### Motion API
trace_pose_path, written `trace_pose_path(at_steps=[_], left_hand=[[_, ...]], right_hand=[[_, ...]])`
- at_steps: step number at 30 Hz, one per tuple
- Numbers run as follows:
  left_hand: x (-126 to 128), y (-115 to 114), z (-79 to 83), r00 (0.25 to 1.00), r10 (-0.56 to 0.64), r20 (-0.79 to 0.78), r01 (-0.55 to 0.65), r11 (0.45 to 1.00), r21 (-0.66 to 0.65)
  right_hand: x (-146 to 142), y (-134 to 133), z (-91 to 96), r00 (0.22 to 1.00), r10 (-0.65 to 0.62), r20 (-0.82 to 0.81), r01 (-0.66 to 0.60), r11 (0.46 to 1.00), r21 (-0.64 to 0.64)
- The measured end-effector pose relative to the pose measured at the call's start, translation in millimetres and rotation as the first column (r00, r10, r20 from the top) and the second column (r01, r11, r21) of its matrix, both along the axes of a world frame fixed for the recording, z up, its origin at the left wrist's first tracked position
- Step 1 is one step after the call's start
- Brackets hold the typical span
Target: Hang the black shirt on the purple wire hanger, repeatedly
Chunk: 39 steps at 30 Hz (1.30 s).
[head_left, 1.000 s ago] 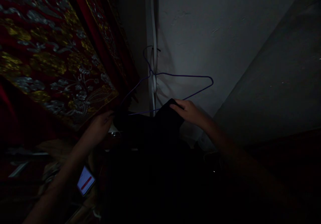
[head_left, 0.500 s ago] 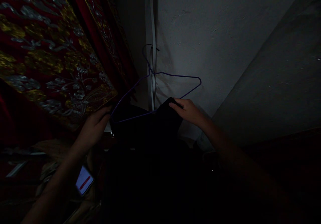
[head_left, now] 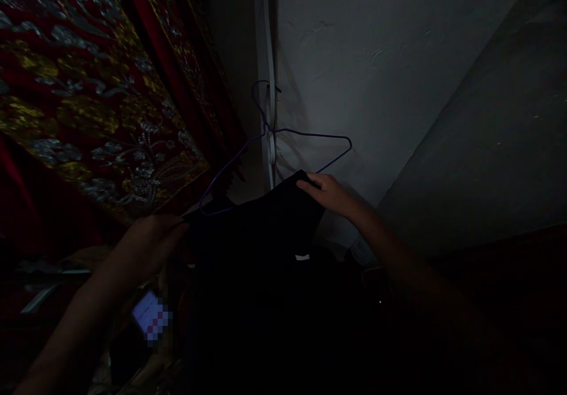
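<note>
At the lower left, a lit phone [head_left: 148,312] is glowing beneath the left forearm; what it is resting on is too dark to make out. The left hand [head_left: 153,238] is pinching the left end of a black garment's [head_left: 257,235] upper edge, while the right hand [head_left: 326,193] is gripping its raised right end between thumb and fingers. The garment is stretching between the two hands, with a small white patch [head_left: 302,257] showing low on its right; its lower part is merging into the dark. Just behind the upper edge, a purple wire hanger [head_left: 270,130] is hanging by its hook, its lower left corner overlapping the cloth and its right corner sticking out bare beyond the right hand. Cloth is hiding the middle of the bottom bar.

A downward tug on cloth snagged by a wire corner could bend the thin frame or lift the hook off, and a loosening pinch could let one end drop. Poor light could make a misjudged edge likelier.

Farther back, a pale vertical strip [head_left: 270,35] is running down beside the grey wall [head_left: 376,100], and red embroidered fabric [head_left: 88,105] is filling the upper left.
</note>
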<state>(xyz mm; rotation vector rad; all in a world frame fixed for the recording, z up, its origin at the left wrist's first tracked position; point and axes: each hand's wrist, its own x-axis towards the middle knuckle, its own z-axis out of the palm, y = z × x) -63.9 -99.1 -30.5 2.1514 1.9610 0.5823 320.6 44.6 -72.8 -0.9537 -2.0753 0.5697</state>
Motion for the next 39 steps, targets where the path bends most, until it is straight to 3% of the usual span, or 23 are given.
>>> trace_pose_path(at_steps=[3,9,13,15,17,22,27,33,35,37,39], left_hand=[[9.6,1.7,4.3,0.996,0.076,0.052,-0.080,0.993,0.082],[19.4,9.8,5.1,0.907,0.118,0.404,-0.232,0.941,0.246],[22.8,8.2,16.2,0.718,0.136,0.683,-0.336,0.927,0.169],[27.9,9.9,22.6,0.597,0.095,0.797,-0.301,0.947,0.113],[35.2,18.1,25.6,0.554,0.034,0.832,-0.256,0.958,0.131],[53.0,67.8,8.1,0.733,-0.119,0.670,-0.244,0.873,0.422],[70.4,102.5,-17.8,0.851,-0.193,0.489,-0.071,0.879,0.472],[80.1,106.5,-5.7,0.957,-0.151,0.246,-0.018,0.819,0.573],[75.0,109.1,0.5,0.966,-0.181,0.185,0.049,0.831,0.555],[67.2,110.9,5.6,0.972,-0.186,0.144,0.086,0.851,0.518],[59.2,110.4,12.3,0.980,-0.165,0.112,0.091,0.870,0.484]], right_hand=[[1.1,-3.3,1.9,1.000,0.004,-0.006,-0.004,1.000,-0.005],[0.0,-10.1,0.3,1.000,-0.003,0.015,0.002,1.000,0.015],[-1.6,-12.4,-3.1,1.000,-0.005,0.011,0.005,1.000,0.007],[-4.1,-14.7,-3.4,1.000,-0.002,-0.001,0.002,1.000,0.003],[-8.5,-18.8,-3.1,1.000,0.020,-0.023,-0.020,1.000,-0.013],[-18.9,-32.6,-3.0,0.993,0.083,-0.084,-0.089,0.994,-0.070],[-16.6,-33.3,-5.0,0.985,0.100,-0.142,-0.115,0.988,-0.101],[-18.0,-40.7,-4.2,0.995,0.070,-0.077,-0.074,0.996,-0.043],[-12.0,-48.8,-0.5,0.999,0.020,-0.045,-0.020,1.000,0.003],[2.2,-55.9,5.2,0.990,-0.116,-0.079,0.124,0.987,0.099],[22.9,-58.6,12.6,0.935,-0.303,-0.187,0.340,0.916,0.212]])
